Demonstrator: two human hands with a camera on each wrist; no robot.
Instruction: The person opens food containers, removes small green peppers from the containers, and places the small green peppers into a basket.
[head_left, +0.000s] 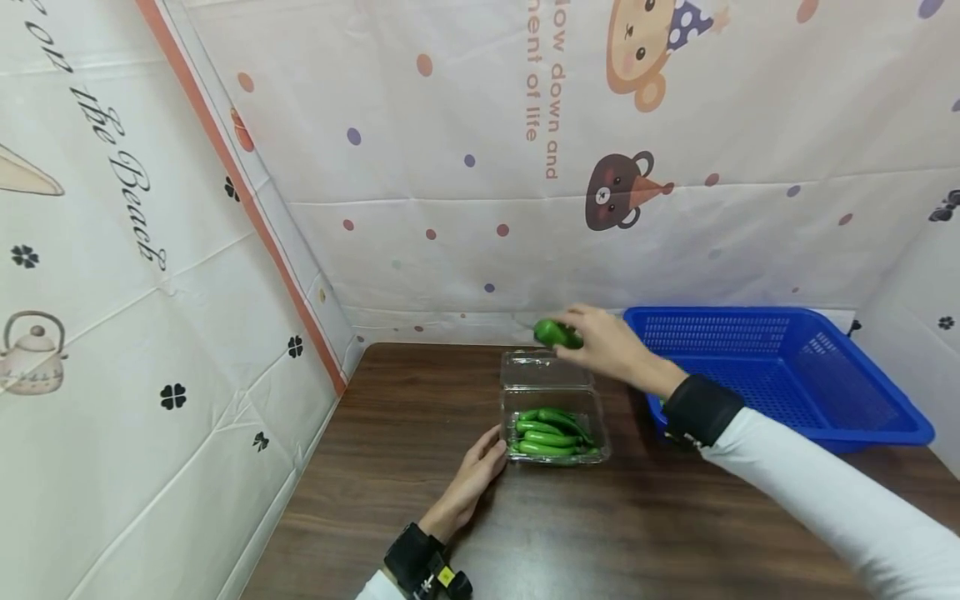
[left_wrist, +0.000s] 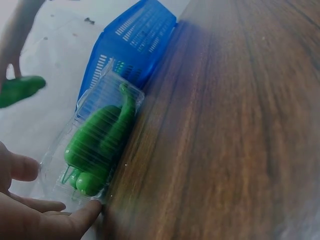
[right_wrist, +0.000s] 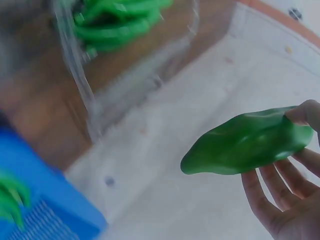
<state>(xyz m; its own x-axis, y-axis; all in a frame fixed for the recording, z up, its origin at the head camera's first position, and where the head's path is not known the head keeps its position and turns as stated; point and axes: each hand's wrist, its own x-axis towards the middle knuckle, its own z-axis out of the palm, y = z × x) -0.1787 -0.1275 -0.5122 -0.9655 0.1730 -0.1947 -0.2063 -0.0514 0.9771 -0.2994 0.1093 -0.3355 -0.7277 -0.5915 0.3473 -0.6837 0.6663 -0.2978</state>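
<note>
My right hand (head_left: 600,342) grips a plump green pepper (right_wrist: 245,142) between thumb and fingers, raised above the back end of a clear plastic box (head_left: 551,379). Inside the box's near half lie several slim green peppers (head_left: 547,433), side by side. The hinged lid (head_left: 543,362) is folded back toward the wall. At the box's near left side, my left hand (head_left: 472,475) touches the wall with relaxed fingers. In the left wrist view its thumb (left_wrist: 25,167) is by the side of the box and a fingertip (left_wrist: 95,210) is at the base.
A blue perforated basket (head_left: 787,375) stands right of the box, against the back wall; green peppers (right_wrist: 10,200) lie in its near corner in the right wrist view. Printed cloth (head_left: 450,167) covers the walls behind and beside the brown wooden table (head_left: 420,392).
</note>
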